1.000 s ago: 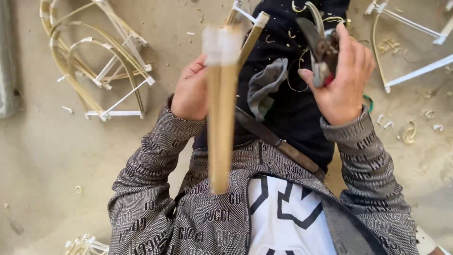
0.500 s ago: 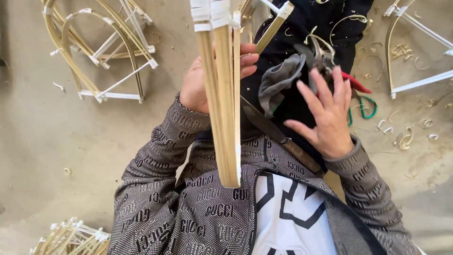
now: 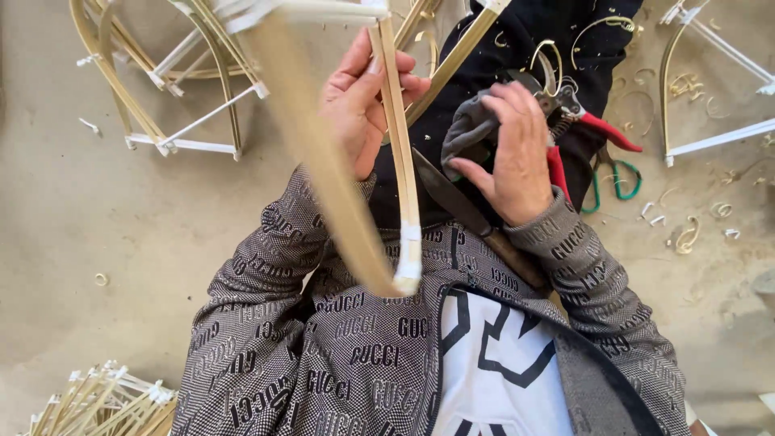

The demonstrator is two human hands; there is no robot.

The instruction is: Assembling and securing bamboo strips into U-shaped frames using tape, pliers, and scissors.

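My left hand (image 3: 359,101) grips a frame of thin bamboo strips (image 3: 401,169) bound with white tape at the joint near my chest. One wider strip (image 3: 323,178) swings blurred in front of it. My right hand (image 3: 513,153) rests on red-handled pruning shears (image 3: 565,121) and a grey cloth (image 3: 464,129) on my dark lap. A long knife blade (image 3: 456,202) lies across my lap under that hand.
Finished bamboo frames (image 3: 173,97) lie on the sandy ground at upper left, more frames (image 3: 710,81) at upper right. A bundle of taped strips (image 3: 105,400) sits at lower left. Green-handled scissors (image 3: 613,173) and curled shavings (image 3: 686,234) lie to the right.
The bamboo frame has swung and tilted, its taped end now near my chest. My right hand has moved from open above the lap down onto the shears and cloth.
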